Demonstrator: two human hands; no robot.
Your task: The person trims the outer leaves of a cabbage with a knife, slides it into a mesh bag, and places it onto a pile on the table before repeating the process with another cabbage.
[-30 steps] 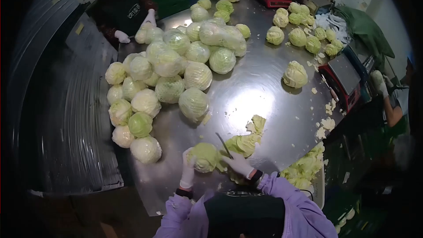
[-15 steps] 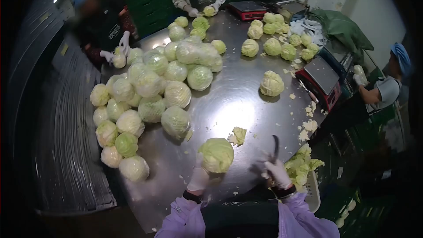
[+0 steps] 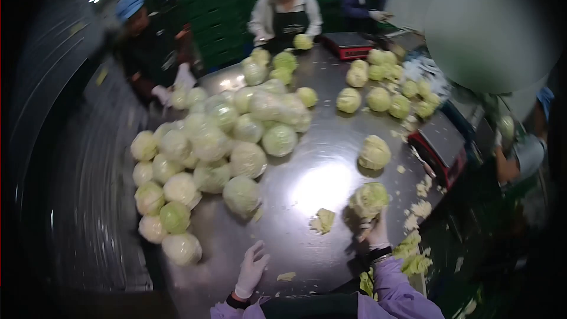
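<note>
The left fingers are spread loosely and hold nothing, just above or on the near part of the counter; which of the two cannot be told. Half a second earlier they were against a green cabbage, which is gone from that side. Now the right fingers are curled under and around the near side of a cabbage, partly closed on it, with their tips partly hidden. The dark curved knife that they held in the earlier frame cannot be made out.

A crumpled leaf scrap lies to the left of the right fingers, much as before, and a flat leaf piece lies to the right of the left fingers. Beyond the held cabbage, the lone cabbage still rests on the counter. The pile of cabbages, several in clear wrap, keeps its place beyond and to the left of the left fingers. Loose leaves lie to the right of the right fingers, and a red scale stands farther out on that side.

Across the counter, a co-worker has a small cabbage at the edge. A pale, blurred disc now covers the view far beyond the right fingers; what it is cannot be told.
</note>
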